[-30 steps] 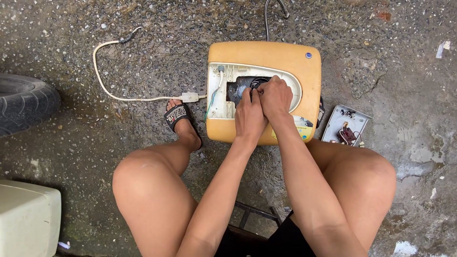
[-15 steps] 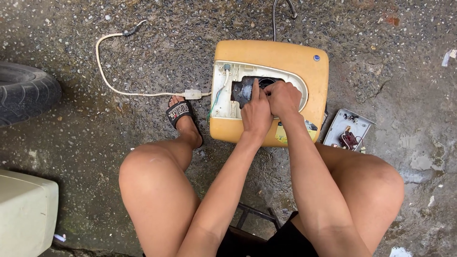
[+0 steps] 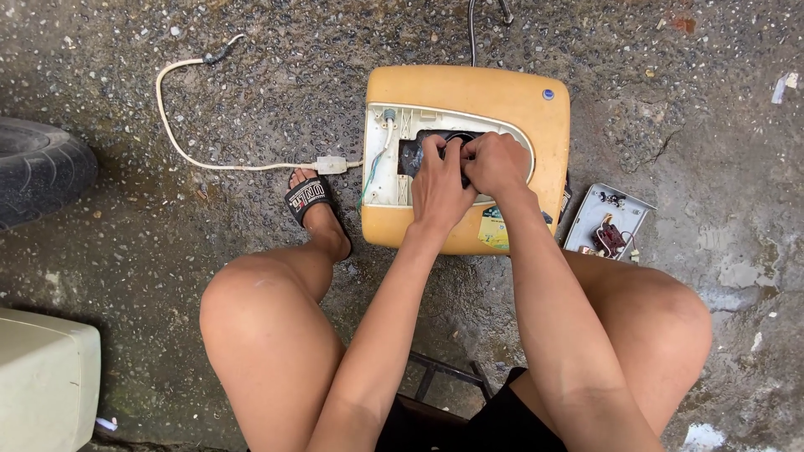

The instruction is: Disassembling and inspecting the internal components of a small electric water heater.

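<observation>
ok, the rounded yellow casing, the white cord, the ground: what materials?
The rounded yellow appliance casing looks like moulded plastic: smooth, uniform colour, soft sheen, though painted metal is possible. The white power cord seems rubber or PVC sheathed: it lies in a limp curve. The grey speckled ground reads as rough concrete with exposed aggregate, damp in patches.

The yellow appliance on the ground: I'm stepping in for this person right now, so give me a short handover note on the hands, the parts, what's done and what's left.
Left hand and right hand: both inside the opened bay of the yellow appliance, fingers on a dark round part; the grip itself is hidden.
Parts: appliance lies on wet concrete between the knees. Its white power cord trails left, loose end on the ground. A grey cover plate with red wiring lies to the right.
Done: access cover is off, inside exposed.
Left: the dark part is still seated in the bay; cover not refitted.
</observation>
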